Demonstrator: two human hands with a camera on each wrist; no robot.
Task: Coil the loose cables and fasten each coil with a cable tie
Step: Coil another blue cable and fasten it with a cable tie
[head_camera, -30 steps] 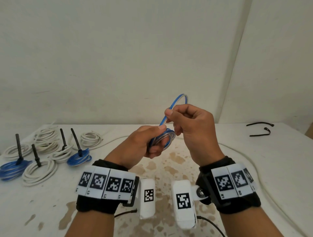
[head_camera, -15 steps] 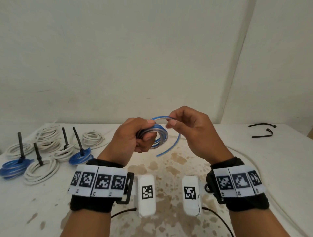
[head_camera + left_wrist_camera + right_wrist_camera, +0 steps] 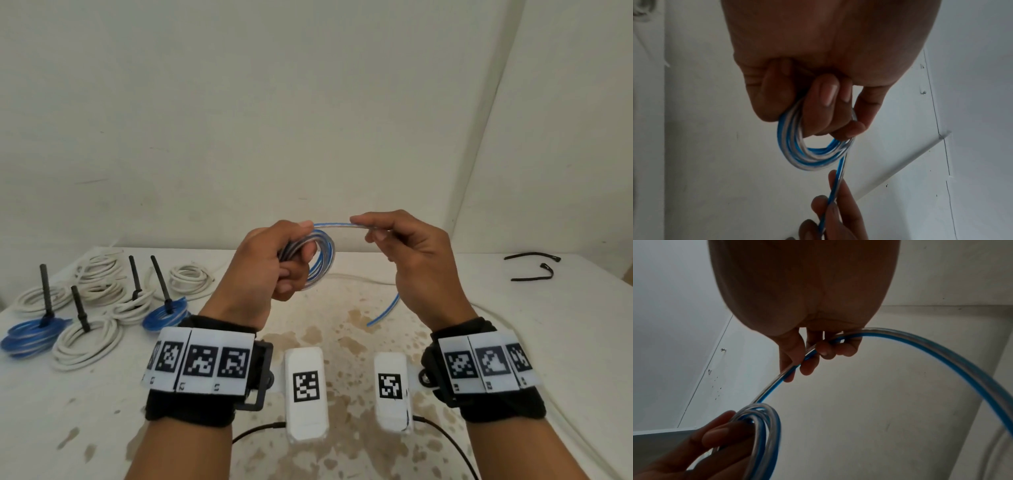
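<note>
My left hand (image 3: 274, 260) grips a small coil of blue and clear cable (image 3: 322, 260) above the table, fingers curled through its loops (image 3: 807, 155). To its right my right hand (image 3: 404, 246) pinches the free strand (image 3: 337, 225) between thumb and fingers (image 3: 795, 353). The loose tail (image 3: 385, 311) hangs down past the right palm towards the table and arcs away in the right wrist view (image 3: 941, 353). Two black cable ties (image 3: 531, 265) lie at the far right of the table.
Several tied coils, white (image 3: 85, 346) and blue (image 3: 30, 334), lie at the table's left with black tie ends standing up. A loose white cable (image 3: 359, 279) runs across the stained white table (image 3: 342, 342) behind the hands. Walls close the back and right.
My right hand has swung the free strand down from its raised loop and then out to the right, drawing it level from the coil. The left hand has kept the coil and risen slightly.
</note>
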